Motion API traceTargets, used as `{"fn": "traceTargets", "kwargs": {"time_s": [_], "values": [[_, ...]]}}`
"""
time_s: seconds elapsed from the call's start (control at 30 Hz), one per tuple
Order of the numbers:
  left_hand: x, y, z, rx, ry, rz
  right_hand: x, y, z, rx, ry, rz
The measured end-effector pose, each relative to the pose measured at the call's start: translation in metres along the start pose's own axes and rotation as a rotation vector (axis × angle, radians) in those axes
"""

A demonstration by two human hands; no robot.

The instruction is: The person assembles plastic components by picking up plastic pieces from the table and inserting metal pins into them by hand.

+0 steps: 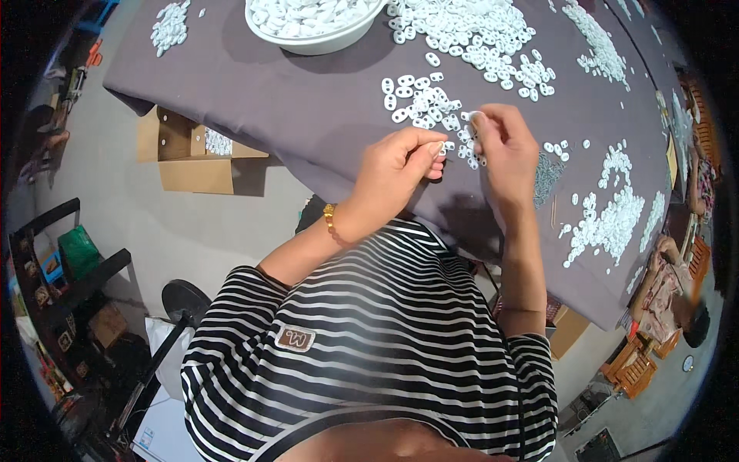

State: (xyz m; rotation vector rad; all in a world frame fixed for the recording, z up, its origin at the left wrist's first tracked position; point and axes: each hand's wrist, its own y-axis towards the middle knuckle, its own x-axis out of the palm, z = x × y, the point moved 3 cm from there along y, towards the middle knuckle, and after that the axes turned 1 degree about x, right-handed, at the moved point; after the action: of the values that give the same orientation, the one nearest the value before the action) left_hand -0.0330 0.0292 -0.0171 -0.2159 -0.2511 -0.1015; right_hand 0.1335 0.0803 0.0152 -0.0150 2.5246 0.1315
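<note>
Over the near part of the table, my left hand [392, 163] is closed, pinching a small white oval piece with holes [449, 145] between thumb and forefinger. My right hand [509, 146] is closed too, just to the right, its fingertips gripping a small white piece [473, 116] whose shape is partly hidden. A loose cluster of white two-holed oval pieces [423, 104] lies just beyond my hands. Several more of them lie between the two hands. Right of my right wrist is a heap of small dark grey metal bits [547, 179], too fine to make out singly.
A white bowl [319, 46] full of white pieces stands at the far side. Bigger white heaps lie beyond [469, 31] and at right [612, 223]. The grey cloth-covered table [262, 108] ends close to my body. An open cardboard box [197, 176] sits below, left.
</note>
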Motion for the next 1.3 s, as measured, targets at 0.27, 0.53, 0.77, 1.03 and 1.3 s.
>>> {"fn": "traceTargets", "kwargs": {"time_s": [0.27,0.53,0.77,1.03,1.3], "values": [[0.006,0.004,-0.004,-0.062,-0.167,-0.023,-0.012,-0.025,0.012,0.482,0.841,-0.204],[0.005,0.005,-0.001,-0.138,-0.242,-0.068,-0.015,-0.039,0.010,0.492,0.869,-0.274],[0.012,0.004,-0.001,-0.138,-0.269,-0.091,-0.013,-0.044,0.004,0.434,0.775,-0.256],[0.015,0.004,-0.003,-0.153,-0.282,-0.112,-0.013,-0.047,0.004,0.474,0.678,-0.194],[0.018,0.005,0.000,-0.088,-0.253,-0.084,-0.014,-0.051,0.001,0.337,0.650,-0.163]]}}
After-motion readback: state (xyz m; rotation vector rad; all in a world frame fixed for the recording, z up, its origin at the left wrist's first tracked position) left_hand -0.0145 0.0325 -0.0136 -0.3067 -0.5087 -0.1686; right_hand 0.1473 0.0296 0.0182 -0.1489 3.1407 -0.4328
